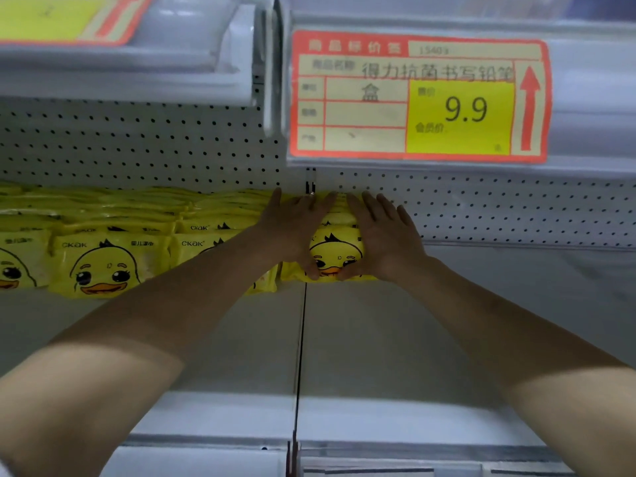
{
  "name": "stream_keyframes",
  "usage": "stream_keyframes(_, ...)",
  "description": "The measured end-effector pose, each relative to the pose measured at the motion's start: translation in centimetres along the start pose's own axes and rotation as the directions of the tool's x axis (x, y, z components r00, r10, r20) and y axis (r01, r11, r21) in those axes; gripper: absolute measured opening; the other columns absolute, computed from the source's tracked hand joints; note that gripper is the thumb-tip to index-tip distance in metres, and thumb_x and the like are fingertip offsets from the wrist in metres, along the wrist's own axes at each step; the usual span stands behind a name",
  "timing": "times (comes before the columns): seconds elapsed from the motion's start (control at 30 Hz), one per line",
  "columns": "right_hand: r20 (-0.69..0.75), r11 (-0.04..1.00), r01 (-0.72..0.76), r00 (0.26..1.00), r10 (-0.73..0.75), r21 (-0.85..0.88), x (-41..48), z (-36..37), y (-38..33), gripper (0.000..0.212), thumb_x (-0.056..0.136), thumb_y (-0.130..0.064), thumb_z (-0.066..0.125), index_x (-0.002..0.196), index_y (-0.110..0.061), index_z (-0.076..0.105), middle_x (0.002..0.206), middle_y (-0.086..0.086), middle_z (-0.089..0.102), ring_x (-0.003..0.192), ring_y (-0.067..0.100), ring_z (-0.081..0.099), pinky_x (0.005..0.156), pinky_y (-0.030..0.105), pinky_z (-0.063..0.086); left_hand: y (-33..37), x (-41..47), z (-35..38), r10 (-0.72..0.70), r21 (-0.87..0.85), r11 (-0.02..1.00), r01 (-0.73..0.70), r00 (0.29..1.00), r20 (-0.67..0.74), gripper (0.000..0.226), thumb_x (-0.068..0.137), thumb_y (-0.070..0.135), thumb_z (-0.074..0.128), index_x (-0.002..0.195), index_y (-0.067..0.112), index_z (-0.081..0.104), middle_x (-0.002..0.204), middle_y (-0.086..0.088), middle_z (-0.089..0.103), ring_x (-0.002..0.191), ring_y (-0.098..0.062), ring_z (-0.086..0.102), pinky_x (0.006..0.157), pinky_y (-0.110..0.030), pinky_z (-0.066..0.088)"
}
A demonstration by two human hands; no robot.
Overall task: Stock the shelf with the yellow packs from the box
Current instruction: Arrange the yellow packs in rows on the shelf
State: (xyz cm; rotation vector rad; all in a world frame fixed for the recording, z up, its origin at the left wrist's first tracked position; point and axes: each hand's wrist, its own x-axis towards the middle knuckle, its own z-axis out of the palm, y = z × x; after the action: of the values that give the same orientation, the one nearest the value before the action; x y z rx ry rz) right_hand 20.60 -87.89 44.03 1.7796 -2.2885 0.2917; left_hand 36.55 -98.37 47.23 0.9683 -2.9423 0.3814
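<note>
Yellow packs with a duck face stand in rows at the back of the white shelf, filling its left part up to the middle. A small stack of the same yellow packs sits at the right end of the row. My left hand presses on its left side and top. My right hand holds its right side, thumb under the front edge. Both hands grip this stack between them. The box is not in view.
A perforated white back panel rises behind the packs. The upper shelf edge carries a red and yellow price tag reading 9.9. A dark seam divides the shelf into two sections; bare shelf lies right of the stack.
</note>
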Motion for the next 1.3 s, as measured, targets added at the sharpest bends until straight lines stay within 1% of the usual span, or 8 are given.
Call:
stream_keyframes(0.13, -0.010, 0.997, 0.068, 0.998, -0.067, 0.034, -0.2, 0.0, 0.3, 0.145, 0.049, -0.081, 0.074, 0.157, -0.026, -0.005, 0.166, 0.003, 0.001, 0.153, 0.024, -0.001, 0.123, 0.049, 0.005, -0.3, -0.5, 0.3, 0.021, -0.037, 0.999, -0.021, 1.000, -0.019, 0.155, 0.043, 0.073, 0.081, 0.151, 0.027, -0.020, 0.163, -0.008, 0.011, 0.148, -0.026, 0.017, 0.117, -0.060, 0.003)
stream_keyframes(0.2, -0.025, 0.962, 0.043, 0.999, -0.037, 0.271, -0.9, -0.8, 0.5, 0.137, 0.055, -0.085, 0.068, 0.158, -0.028, -0.003, 0.166, 0.000, 0.003, 0.153, 0.019, 0.003, 0.123, 0.044, 0.009, -0.7, -0.9, 0.4, 0.031, -0.101, 0.994, -0.033, 0.999, -0.015, 0.157, 0.042, 0.077, 0.079, 0.150, 0.027, -0.024, 0.163, -0.007, 0.007, 0.150, -0.023, 0.011, 0.118, -0.058, -0.001)
stream_keyframes(0.37, 0.200, 0.428, -0.329, 0.927, 0.319, 0.842, -1.2, -1.1, 1.6, 0.093, 0.084, -0.085, 0.025, 0.158, -0.034, 0.001, 0.165, -0.008, 0.008, 0.151, 0.018, 0.014, 0.122, 0.045, 0.012, -1.1, -2.2, 0.2, -0.019, -0.235, 0.972, 0.017, 1.000, -0.008, 0.158, 0.043, 0.080, 0.077, 0.150, 0.024, -0.025, 0.163, -0.007, 0.004, 0.150, -0.022, 0.008, 0.120, -0.053, -0.002)
stream_keyframes(0.67, 0.269, 0.197, -0.359, 0.888, 0.372, 0.912, -0.3, 0.1, -1.2, 0.132, 0.048, -0.105, 0.037, 0.157, -0.037, 0.009, 0.164, -0.002, 0.020, 0.148, 0.024, 0.024, 0.120, 0.053, 0.021, -1.3, -3.3, 1.0, 0.003, -0.126, 0.992, -0.011, 0.998, -0.062, 0.156, 0.045, 0.080, 0.075, 0.151, 0.020, -0.022, 0.163, -0.009, 0.005, 0.151, -0.023, 0.002, 0.119, -0.053, -0.006)
stream_keyframes(0.9, 0.254, 0.197, -0.337, 0.900, 0.354, 0.921, 0.1, 0.3, -1.4, 0.132, 0.047, -0.103, 0.043, 0.157, -0.037, 0.010, 0.164, -0.004, 0.018, 0.149, 0.022, 0.022, 0.120, 0.052, 0.020, -1.0, -3.3, 2.0, -0.004, -0.041, 0.999, -0.001, 0.995, -0.100, 0.155, 0.045, 0.076, 0.078, 0.153, 0.017, -0.018, 0.162, -0.012, 0.008, 0.150, -0.025, 0.004, 0.119, -0.055, -0.003)
stream_keyframes(1.03, 0.225, 0.210, -0.315, 0.903, 0.365, 0.925, 0.2, 0.3, -1.6, 0.103, 0.076, -0.087, 0.044, 0.157, -0.033, 0.011, 0.160, -0.001, 0.028, 0.144, 0.023, 0.031, 0.117, 0.045, 0.027, -1.0, -3.1, 2.0, 0.001, -0.016, 1.000, -0.003, 0.992, -0.123, 0.154, 0.046, 0.078, 0.076, 0.153, 0.017, -0.017, 0.162, -0.012, 0.012, 0.150, -0.024, 0.005, 0.119, -0.055, -0.003)
stream_keyframes(1.17, 0.239, 0.273, -0.345, 0.903, 0.357, 0.898, 0.1, 0.3, -1.6, 0.126, 0.053, -0.098, 0.047, 0.157, -0.036, 0.011, 0.159, 0.001, 0.031, 0.144, 0.027, 0.033, 0.117, 0.051, 0.029, -1.3, -2.7, 1.8, 0.026, 0.000, 1.000, -0.026, 0.992, -0.121, 0.154, 0.045, 0.078, 0.076, 0.153, 0.019, -0.018, 0.162, -0.011, 0.011, 0.150, -0.024, 0.004, 0.119, -0.054, -0.006)
stream_keyframes(1.3, 0.183, 0.412, -0.306, 0.933, 0.311, 0.858, -0.4, -0.1, -0.7, 0.123, 0.063, -0.090, 0.055, 0.158, -0.030, 0.007, 0.159, -0.002, 0.031, 0.144, 0.021, 0.034, 0.114, 0.037, 0.030, -1.6, -2.6, 1.6, 0.033, -0.010, 0.999, -0.034, 0.995, -0.095, 0.155, 0.043, 0.079, 0.076, 0.152, 0.022, -0.019, 0.163, -0.009, 0.007, 0.151, -0.024, 0.002, 0.118, -0.054, -0.008)
